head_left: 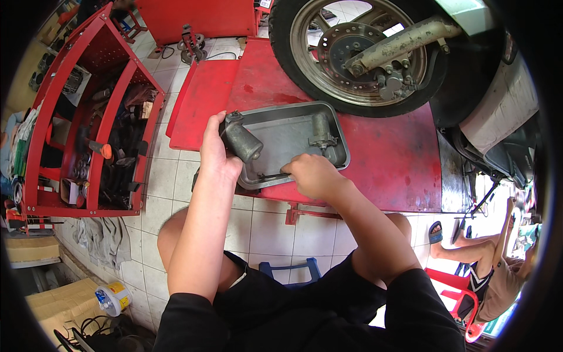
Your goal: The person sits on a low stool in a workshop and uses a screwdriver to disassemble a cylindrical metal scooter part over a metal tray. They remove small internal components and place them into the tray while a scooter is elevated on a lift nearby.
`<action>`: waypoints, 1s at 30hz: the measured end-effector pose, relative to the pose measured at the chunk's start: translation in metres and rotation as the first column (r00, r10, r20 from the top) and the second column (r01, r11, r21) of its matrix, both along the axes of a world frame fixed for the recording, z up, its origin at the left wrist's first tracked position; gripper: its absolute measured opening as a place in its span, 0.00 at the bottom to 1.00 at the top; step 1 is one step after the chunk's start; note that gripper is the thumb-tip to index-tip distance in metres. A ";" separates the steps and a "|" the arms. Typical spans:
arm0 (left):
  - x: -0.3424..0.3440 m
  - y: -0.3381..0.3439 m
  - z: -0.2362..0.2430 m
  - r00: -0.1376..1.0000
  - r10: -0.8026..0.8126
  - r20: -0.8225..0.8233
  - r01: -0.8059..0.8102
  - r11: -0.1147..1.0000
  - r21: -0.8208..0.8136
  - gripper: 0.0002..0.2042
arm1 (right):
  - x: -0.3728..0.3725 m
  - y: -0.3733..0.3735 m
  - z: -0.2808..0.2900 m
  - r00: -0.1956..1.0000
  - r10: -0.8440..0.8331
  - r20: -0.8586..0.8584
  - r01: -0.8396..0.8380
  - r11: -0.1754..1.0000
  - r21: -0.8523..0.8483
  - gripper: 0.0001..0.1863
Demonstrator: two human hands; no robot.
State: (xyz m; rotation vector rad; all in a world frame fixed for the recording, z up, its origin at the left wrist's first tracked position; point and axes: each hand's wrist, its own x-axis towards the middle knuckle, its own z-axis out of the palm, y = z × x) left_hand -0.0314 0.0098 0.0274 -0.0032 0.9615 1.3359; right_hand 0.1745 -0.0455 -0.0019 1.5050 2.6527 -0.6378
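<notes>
My left hand (218,146) is wrapped round a grey metal cylinder (243,139) that looks like a small starter motor, held tilted over the left end of a grey metal tray (275,141). My right hand (316,176) reaches over the tray's near rim with fingers closed at one end of a dark, thin rod-shaped tool (268,176). The tool lies along the tray's near side; its exact kind is hard to make out. A second grey motor-like part (321,130) stands or lies in the tray's right end, apart from both hands.
The tray rests on a red work platform (387,161). Beyond it stands a motorcycle wheel (352,56) with a brake disc. A red tool rack (94,135) is at the left. A blue stool (290,270) shows below me, and another person (498,264) sits at the right.
</notes>
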 end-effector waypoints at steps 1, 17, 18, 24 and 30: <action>0.000 0.000 0.000 1.000 -0.001 -0.002 0.001 1.000 0.002 0.11 | -0.001 0.000 0.000 1.000 -0.004 -0.026 0.004 1.000 -0.003 0.18; 0.000 0.000 0.002 1.000 -0.008 -0.006 0.008 1.000 -0.006 0.10 | -0.002 -0.001 -0.005 0.994 -0.098 0.040 0.094 0.992 0.088 0.12; 0.000 0.000 0.002 1.000 -0.011 -0.005 0.011 1.000 -0.007 0.11 | -0.004 -0.002 -0.006 0.994 -0.096 0.045 0.091 0.991 0.096 0.11; 0.000 0.000 -0.002 1.000 -0.016 -0.011 0.016 1.000 -0.013 0.11 | -0.006 -0.005 -0.005 0.997 -0.022 0.074 0.012 0.991 0.135 0.09; -0.002 0.000 -0.004 1.000 -0.027 -0.010 0.027 1.000 0.001 0.12 | -0.007 -0.010 0.000 0.999 -0.010 0.046 0.005 0.994 0.110 0.09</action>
